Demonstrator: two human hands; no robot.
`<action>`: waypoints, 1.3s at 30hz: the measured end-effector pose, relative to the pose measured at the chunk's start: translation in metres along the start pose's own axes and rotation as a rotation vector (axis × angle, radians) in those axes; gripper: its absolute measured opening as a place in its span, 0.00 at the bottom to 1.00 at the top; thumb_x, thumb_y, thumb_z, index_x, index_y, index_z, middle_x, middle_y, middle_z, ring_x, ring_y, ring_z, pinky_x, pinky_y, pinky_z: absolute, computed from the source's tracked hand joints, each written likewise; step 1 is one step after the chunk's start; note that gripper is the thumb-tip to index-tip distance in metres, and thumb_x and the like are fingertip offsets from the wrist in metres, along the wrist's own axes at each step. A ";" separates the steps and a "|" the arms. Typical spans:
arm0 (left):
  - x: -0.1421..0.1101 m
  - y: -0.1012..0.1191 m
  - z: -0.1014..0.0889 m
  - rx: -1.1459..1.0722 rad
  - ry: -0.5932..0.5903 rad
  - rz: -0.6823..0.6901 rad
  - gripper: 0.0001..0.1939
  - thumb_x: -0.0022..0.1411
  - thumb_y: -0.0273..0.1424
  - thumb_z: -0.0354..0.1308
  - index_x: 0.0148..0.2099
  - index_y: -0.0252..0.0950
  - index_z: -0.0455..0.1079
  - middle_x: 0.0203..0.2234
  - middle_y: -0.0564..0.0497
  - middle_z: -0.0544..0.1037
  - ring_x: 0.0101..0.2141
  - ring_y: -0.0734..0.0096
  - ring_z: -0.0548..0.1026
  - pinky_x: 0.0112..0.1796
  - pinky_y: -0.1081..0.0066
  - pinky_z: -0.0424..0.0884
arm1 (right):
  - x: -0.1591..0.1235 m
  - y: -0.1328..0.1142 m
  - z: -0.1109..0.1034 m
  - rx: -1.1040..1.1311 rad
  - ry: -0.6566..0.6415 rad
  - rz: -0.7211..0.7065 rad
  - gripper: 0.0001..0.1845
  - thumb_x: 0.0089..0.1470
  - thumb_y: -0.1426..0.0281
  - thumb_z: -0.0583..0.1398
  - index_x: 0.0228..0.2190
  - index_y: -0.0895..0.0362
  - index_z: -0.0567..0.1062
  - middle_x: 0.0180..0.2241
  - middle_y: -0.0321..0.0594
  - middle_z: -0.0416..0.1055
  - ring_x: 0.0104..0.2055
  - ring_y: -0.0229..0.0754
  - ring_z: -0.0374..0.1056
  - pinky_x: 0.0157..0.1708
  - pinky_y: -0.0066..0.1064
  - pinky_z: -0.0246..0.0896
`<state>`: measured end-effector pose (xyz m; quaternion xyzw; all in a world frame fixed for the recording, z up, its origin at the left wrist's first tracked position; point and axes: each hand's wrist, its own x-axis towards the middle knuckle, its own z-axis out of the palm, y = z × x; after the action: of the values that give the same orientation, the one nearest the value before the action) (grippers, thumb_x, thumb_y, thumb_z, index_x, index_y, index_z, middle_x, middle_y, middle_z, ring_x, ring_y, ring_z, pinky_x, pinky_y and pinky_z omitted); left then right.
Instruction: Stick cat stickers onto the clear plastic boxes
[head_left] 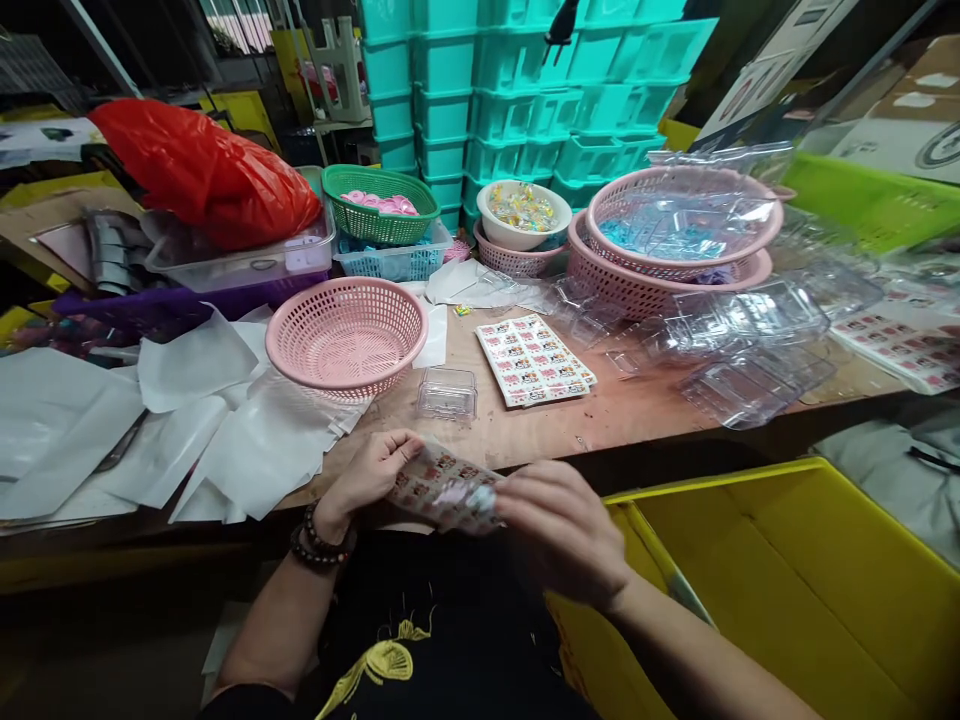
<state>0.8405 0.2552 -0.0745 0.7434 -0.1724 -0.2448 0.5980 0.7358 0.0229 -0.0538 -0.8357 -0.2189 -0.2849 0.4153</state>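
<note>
My left hand (pixel 373 474), with dark beads at the wrist, pinches the left end of a sheet of printed stickers (pixel 427 484) at the table's front edge. Over the sheet's right end is my right hand (pixel 566 525), blurred, its fingers drawn together. A small pale thing (pixel 480 499) shows at its fingertips; motion smears it too much to name. Just beyond the sheet lies a clear plastic box (pixel 447 393). Behind that box, to the right, is a stack of sticker sheets (pixel 531 360).
An empty pink basket (pixel 345 340) stands left of centre, beside loose white backing papers (pixel 247 440). Clear plastic packs (pixel 757 330) are heaped at right, near pink baskets (pixel 667 290). Teal crates (pixel 517 100) rise behind. A yellow bin (pixel 795 580) stands below right.
</note>
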 end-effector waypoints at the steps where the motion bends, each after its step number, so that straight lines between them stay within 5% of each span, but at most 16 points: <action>1: 0.000 -0.003 -0.006 0.066 0.037 0.041 0.22 0.64 0.49 0.55 0.36 0.33 0.74 0.30 0.50 0.77 0.33 0.70 0.72 0.35 0.72 0.69 | 0.005 0.000 0.001 0.060 0.117 0.185 0.05 0.55 0.67 0.65 0.36 0.49 0.81 0.33 0.42 0.80 0.34 0.45 0.75 0.38 0.41 0.73; 3: 0.001 -0.009 -0.016 0.125 0.070 0.097 0.22 0.67 0.47 0.52 0.35 0.33 0.72 0.28 0.51 0.76 0.32 0.71 0.71 0.35 0.73 0.69 | 0.017 0.007 0.007 0.261 0.273 0.556 0.08 0.52 0.62 0.67 0.31 0.54 0.80 0.28 0.41 0.77 0.27 0.41 0.72 0.29 0.36 0.72; 5: 0.003 -0.013 -0.020 0.116 0.072 0.115 0.22 0.67 0.48 0.52 0.33 0.33 0.70 0.25 0.53 0.73 0.28 0.73 0.69 0.31 0.74 0.68 | 0.032 0.019 0.018 0.504 0.299 0.818 0.15 0.46 0.58 0.70 0.28 0.56 0.78 0.25 0.38 0.74 0.22 0.36 0.67 0.21 0.31 0.68; 9: 0.011 -0.012 -0.017 0.231 0.153 0.082 0.22 0.69 0.47 0.48 0.40 0.33 0.72 0.27 0.52 0.75 0.29 0.70 0.72 0.33 0.71 0.69 | 0.054 0.043 0.044 0.753 0.264 1.022 0.21 0.35 0.57 0.74 0.25 0.58 0.76 0.24 0.37 0.74 0.19 0.32 0.62 0.13 0.23 0.57; 12: 0.017 -0.010 -0.013 0.365 0.278 0.104 0.26 0.71 0.44 0.45 0.61 0.34 0.65 0.40 0.45 0.80 0.42 0.62 0.76 0.41 0.67 0.70 | 0.060 0.052 0.055 0.749 0.288 1.065 0.21 0.34 0.57 0.74 0.25 0.59 0.76 0.24 0.38 0.74 0.18 0.30 0.60 0.10 0.21 0.53; 15: 0.021 -0.011 -0.009 0.429 0.209 0.155 0.30 0.71 0.43 0.45 0.69 0.33 0.56 0.39 0.44 0.80 0.40 0.62 0.76 0.40 0.68 0.70 | 0.062 0.056 0.058 0.697 0.282 1.093 0.22 0.34 0.56 0.74 0.25 0.59 0.76 0.23 0.38 0.74 0.18 0.30 0.59 0.10 0.21 0.50; 20: 0.019 -0.012 0.006 0.389 0.033 0.067 0.35 0.72 0.41 0.44 0.72 0.26 0.44 0.15 0.61 0.64 0.19 0.73 0.62 0.26 0.74 0.63 | 0.063 0.061 0.053 0.597 0.256 1.134 0.22 0.35 0.55 0.73 0.26 0.59 0.77 0.23 0.38 0.73 0.18 0.30 0.57 0.10 0.21 0.48; 30: 0.016 -0.023 0.013 0.377 -0.011 0.015 0.36 0.72 0.41 0.44 0.73 0.29 0.39 0.17 0.61 0.61 0.20 0.73 0.62 0.26 0.73 0.58 | 0.066 0.061 0.045 0.473 0.175 1.132 0.21 0.38 0.54 0.72 0.27 0.59 0.79 0.24 0.40 0.75 0.20 0.32 0.58 0.13 0.24 0.46; 39: 0.018 -0.026 0.014 0.444 -0.010 0.110 0.37 0.72 0.39 0.47 0.73 0.29 0.38 0.19 0.59 0.70 0.21 0.73 0.68 0.28 0.73 0.64 | 0.068 0.060 0.046 0.424 0.139 1.109 0.23 0.39 0.52 0.72 0.28 0.59 0.79 0.23 0.40 0.75 0.21 0.33 0.61 0.14 0.25 0.46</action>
<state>0.8464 0.2403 -0.1051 0.8450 -0.2652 -0.1715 0.4315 0.8360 0.0362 -0.0662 -0.7037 0.2257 -0.0297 0.6730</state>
